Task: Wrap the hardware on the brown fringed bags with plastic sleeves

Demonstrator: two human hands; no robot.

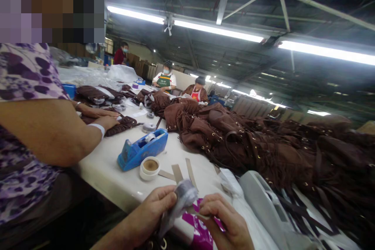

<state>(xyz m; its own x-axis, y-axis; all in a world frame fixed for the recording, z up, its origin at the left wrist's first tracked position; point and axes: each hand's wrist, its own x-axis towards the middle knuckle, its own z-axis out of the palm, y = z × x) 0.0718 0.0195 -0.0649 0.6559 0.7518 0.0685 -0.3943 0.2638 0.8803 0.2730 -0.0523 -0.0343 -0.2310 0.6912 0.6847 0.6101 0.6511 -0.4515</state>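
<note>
My left hand [156,208] is closed on a grey bundle wrapped in thin clear plastic [185,195], near the table's front edge. What is inside the wrap is blurred. My right hand [227,218] has its fingers curled in a pinch around a thin beige strip [202,215], just right of the bundle. Below both hands lies a magenta and white printed plastic sheet or bag [201,238]. Part of something brown with gold-coloured rings [162,243] shows beneath my left wrist.
A blue tape dispenser [142,150], a round white tub [149,168] and beige strips [191,172] lie ahead on the table. Brown fringed bags [234,136] are heaped along the right, behind a grey device [263,207]. A co-worker's hands [107,123] rest on a brown bag at left.
</note>
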